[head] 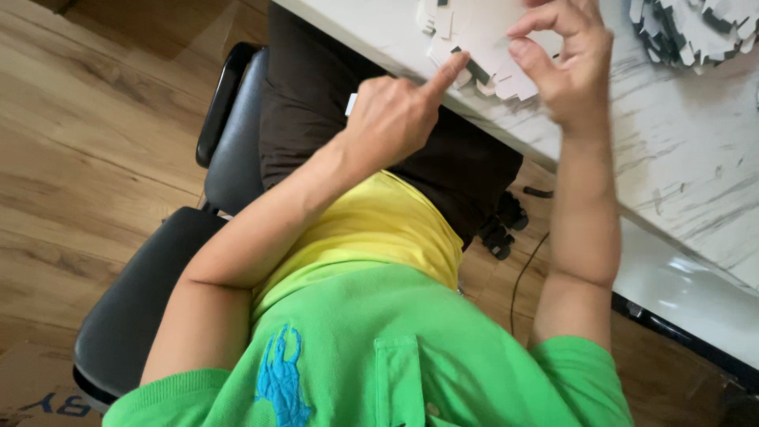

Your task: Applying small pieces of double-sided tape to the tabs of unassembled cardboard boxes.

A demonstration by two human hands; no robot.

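Left hand (393, 119) forefinger touching white card stack (474, 35); right hand (565, 59) half-curled, empty

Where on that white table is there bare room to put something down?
The table is bare between the card stack under the hands and the second pile at the top right, and along its near edge. It is crowded around the left hand and right hand.

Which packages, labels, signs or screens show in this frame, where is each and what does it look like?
Cardboard box: bottom left corner on the wooden floor, behind the black chair; brown, with dark blue print, mostly cut off.
Flat white card pieces: stacked on the marbled white table under the left hand and right hand; notched edges with dark marks.
Second pile of card pieces: top right on the table.
No screens or signs.
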